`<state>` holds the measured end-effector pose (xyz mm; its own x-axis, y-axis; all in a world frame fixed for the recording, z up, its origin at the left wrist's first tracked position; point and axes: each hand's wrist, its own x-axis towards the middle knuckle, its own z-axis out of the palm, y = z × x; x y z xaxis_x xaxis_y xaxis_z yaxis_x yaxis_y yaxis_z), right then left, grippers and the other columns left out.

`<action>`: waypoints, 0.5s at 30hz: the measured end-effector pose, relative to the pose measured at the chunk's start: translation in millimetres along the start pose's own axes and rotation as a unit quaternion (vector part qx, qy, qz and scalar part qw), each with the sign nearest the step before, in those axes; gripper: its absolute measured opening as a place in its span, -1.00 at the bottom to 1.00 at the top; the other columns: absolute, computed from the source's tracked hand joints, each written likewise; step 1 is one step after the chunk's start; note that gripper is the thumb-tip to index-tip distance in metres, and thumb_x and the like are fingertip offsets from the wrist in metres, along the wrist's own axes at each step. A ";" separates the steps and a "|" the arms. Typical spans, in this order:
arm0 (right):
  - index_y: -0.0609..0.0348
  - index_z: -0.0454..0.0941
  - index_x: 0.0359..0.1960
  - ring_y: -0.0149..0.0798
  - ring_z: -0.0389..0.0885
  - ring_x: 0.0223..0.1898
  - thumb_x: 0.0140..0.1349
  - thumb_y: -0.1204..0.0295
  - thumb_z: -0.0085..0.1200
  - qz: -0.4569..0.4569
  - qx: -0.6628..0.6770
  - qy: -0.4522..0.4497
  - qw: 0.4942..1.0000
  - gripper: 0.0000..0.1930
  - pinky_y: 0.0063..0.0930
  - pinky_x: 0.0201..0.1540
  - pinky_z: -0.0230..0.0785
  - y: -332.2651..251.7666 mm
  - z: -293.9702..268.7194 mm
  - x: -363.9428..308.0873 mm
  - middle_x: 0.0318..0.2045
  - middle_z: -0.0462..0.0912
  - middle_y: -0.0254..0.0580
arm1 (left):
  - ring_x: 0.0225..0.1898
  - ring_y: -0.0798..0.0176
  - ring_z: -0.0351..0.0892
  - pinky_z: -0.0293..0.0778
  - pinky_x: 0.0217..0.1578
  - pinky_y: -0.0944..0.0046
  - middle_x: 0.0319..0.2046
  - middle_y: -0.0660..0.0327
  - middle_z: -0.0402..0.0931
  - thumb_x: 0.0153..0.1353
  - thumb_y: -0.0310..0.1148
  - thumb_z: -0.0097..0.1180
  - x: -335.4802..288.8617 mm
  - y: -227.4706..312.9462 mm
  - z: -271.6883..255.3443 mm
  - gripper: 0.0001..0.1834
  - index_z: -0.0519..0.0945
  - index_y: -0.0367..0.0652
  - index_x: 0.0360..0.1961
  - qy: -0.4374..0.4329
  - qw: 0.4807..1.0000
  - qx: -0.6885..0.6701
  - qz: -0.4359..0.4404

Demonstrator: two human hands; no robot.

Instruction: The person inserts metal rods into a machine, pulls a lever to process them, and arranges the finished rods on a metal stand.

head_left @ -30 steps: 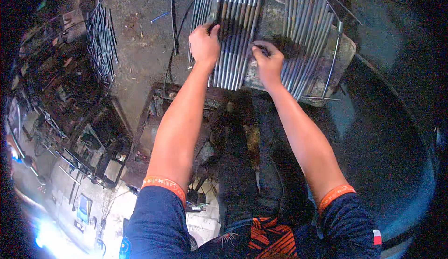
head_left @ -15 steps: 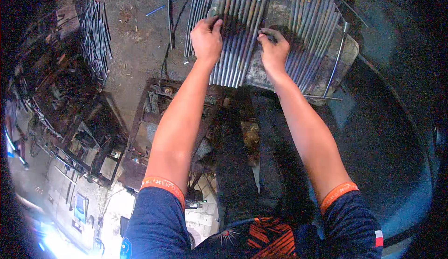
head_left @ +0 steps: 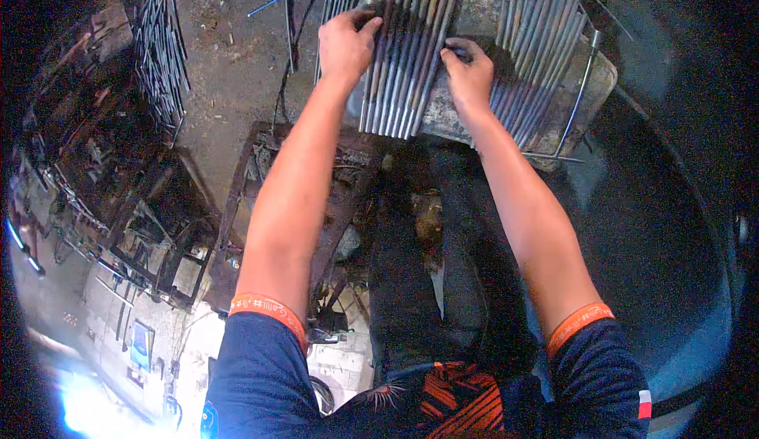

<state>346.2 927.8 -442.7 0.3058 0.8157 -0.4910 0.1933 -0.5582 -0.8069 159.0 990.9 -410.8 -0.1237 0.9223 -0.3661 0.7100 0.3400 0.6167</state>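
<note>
A flat row of several metal rods [head_left: 407, 60] lies side by side in front of me, shiny at the ends and rusty or dark along the middle. At the row's left edge is my left hand [head_left: 345, 50], its fingers bent and its thumb against the outer rods. My right hand [head_left: 470, 79] is at the opposite edge, thumb and forefinger curled at the outermost rod. Both hands are closed at the sides of the row, which lies between them. Some fingertips are hidden or in shadow.
Right of the row, a second group of rods [head_left: 538, 56] rests on a worn grey slab [head_left: 605, 75], beside a T-shaped metal bar [head_left: 579, 91]. More rods [head_left: 162, 67] are heaped on the floor at left. A rusty metal frame [head_left: 237, 194] stands nearer. Bright light glares lower left.
The view has shifted slightly. My left hand has slid a little farther up along the row's edge, and the right hand stays at the other edge.
</note>
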 end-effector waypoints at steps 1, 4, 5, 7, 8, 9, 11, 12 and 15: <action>0.27 0.60 -0.22 -0.45 0.51 -0.33 0.08 0.47 0.22 0.016 -0.013 -0.010 1.000 -0.77 -0.55 -0.23 0.34 1.3 -2.0 0.2 -0.37 0.63 -0.27 | -0.29 -0.04 0.64 0.50 -0.20 0.14 -0.37 -0.04 0.63 0.05 -0.11 0.26 3.9 -0.2 -5.5 -0.60 0.67 -0.23 -0.23 -0.037 0.999 0.019 0.005; 0.30 0.58 -0.21 -0.42 0.53 -0.29 0.07 0.45 0.25 0.064 -0.027 -0.029 0.997 -0.74 -0.53 -0.18 0.34 -3.4 4.4 -4.6 -0.34 0.64 -0.24 | -0.29 -0.05 0.63 0.50 -0.18 0.14 -0.36 -0.04 0.63 0.03 -0.11 0.27 13.7 -10.5 -17.6 -0.60 0.67 -0.23 -0.24 -0.083 0.996 0.021 0.020; 0.30 0.58 -0.21 -0.42 0.53 -0.29 0.07 0.45 0.25 0.064 -0.029 -0.029 0.997 -0.74 -0.53 -0.18 0.34 1.6 3.1 -3.0 -0.34 0.64 -0.24 | -0.29 -0.05 0.63 0.50 -0.17 0.14 -0.36 -0.04 0.63 0.02 -0.11 0.28 14.3 -9.0 -15.8 -0.60 0.67 -0.24 -0.25 -0.082 0.996 0.014 0.024; 0.30 0.58 -0.20 -0.39 0.54 -0.28 0.05 0.43 0.29 -0.032 -0.072 -0.009 0.997 -0.71 -0.51 -0.16 0.35 11.6 0.8 0.9 -0.32 0.65 -0.21 | -0.28 -0.05 0.63 0.50 -0.17 0.13 -0.36 -0.04 0.63 0.01 -0.11 0.28 15.0 -5.6 -11.9 -0.59 0.67 -0.24 -0.25 -0.071 0.997 0.024 0.031; 0.30 0.58 -0.20 -0.39 0.54 -0.28 0.05 0.43 0.29 -0.030 -0.072 -0.011 0.997 -0.71 -0.51 -0.16 0.35 7.5 2.4 -1.8 -0.32 0.65 -0.21 | -0.28 -0.05 0.63 0.49 -0.17 0.13 -0.35 -0.04 0.63 0.01 -0.11 0.29 13.1 -7.2 -12.5 -0.59 0.67 -0.24 -0.26 -0.059 0.997 0.040 0.036; 0.27 0.58 -0.20 -0.38 0.55 -0.28 0.05 0.41 0.29 -0.017 -0.073 -0.014 0.997 -0.71 -0.50 -0.15 0.35 3.4 3.4 -3.7 -0.32 0.65 -0.18 | -0.28 -0.05 0.63 0.49 -0.17 0.13 -0.35 -0.04 0.63 0.01 -0.11 0.29 9.8 -8.5 -12.3 -0.59 0.67 -0.24 -0.26 -0.059 0.997 0.041 0.034; 0.25 0.58 -0.20 -0.37 0.56 -0.28 0.05 0.40 0.30 -0.005 -0.074 -0.017 0.997 -0.70 -0.50 -0.14 0.36 -10.7 3.7 -7.1 -0.32 0.65 -0.15 | -0.27 -0.07 0.63 0.49 -0.17 0.12 -0.35 -0.06 0.63 0.00 -0.10 0.29 4.8 -9.3 -12.0 -0.58 0.67 -0.23 -0.25 -0.052 0.999 0.015 0.003; 0.22 0.59 -0.20 -0.35 0.57 -0.28 0.04 0.39 0.31 0.038 -0.082 -0.023 0.996 -0.70 -0.49 -0.14 0.37 -21.3 4.1 -9.3 -0.32 0.65 -0.12 | -0.27 -0.07 0.63 0.49 -0.17 0.12 -0.35 -0.06 0.63 0.00 -0.10 0.29 4.9 -10.3 -13.9 -0.58 0.67 -0.23 -0.25 -0.050 0.999 0.017 0.004; 0.19 0.60 -0.21 -0.30 0.60 -0.29 0.03 0.38 0.31 0.032 -0.113 -0.003 0.993 -0.71 -0.46 -0.14 0.39 -22.9 2.2 -6.9 -0.35 0.65 -0.06 | -0.27 -0.10 0.62 0.49 -0.17 0.11 -0.35 -0.06 0.62 0.01 -0.11 0.28 4.7 -1.3 -11.2 -0.59 0.67 -0.23 -0.25 -0.042 0.999 0.000 0.007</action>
<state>337.6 935.3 -421.5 0.3196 0.7776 -0.5415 0.3779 -0.6286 -0.6797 149.7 996.9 -405.5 -0.0554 0.9080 -0.4154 0.7116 0.3277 0.6215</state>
